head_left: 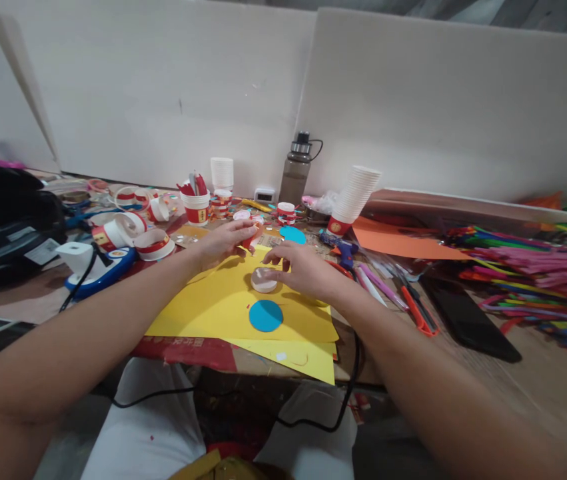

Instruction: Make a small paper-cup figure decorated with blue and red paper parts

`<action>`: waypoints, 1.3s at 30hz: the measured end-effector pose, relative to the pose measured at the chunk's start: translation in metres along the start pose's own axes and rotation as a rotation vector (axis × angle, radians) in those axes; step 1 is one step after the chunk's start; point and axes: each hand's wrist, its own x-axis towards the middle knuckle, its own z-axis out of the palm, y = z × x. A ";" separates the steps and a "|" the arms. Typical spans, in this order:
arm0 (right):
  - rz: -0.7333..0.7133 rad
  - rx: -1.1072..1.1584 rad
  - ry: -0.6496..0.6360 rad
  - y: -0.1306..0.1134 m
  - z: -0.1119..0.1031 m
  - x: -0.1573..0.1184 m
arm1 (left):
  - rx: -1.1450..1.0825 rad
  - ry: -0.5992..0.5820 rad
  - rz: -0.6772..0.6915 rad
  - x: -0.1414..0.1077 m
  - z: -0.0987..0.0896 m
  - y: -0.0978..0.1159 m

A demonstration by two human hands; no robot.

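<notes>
My left hand is closed in a pinch on a small orange-red piece above the back of the yellow paper. The exact kind of that piece is hard to make out. My right hand is curved with thumb and fingers apart. Its thumb lies over a short white round piece, which looks like a cut-off cup bottom. Whether the thumb presses on it I cannot tell. A blue paper circle lies flat on the yellow sheet, nearer to me. Behind my hands is another blue paper piece.
Stacked paper cups, a bottle and a cup of pens stand behind. At right are a blue glue gun, a cutter, a phone and pipe cleaners. Cut cup rings lie left.
</notes>
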 end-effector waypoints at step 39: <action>0.048 0.762 0.154 -0.007 -0.004 0.004 | -0.209 0.026 0.157 -0.003 0.011 0.004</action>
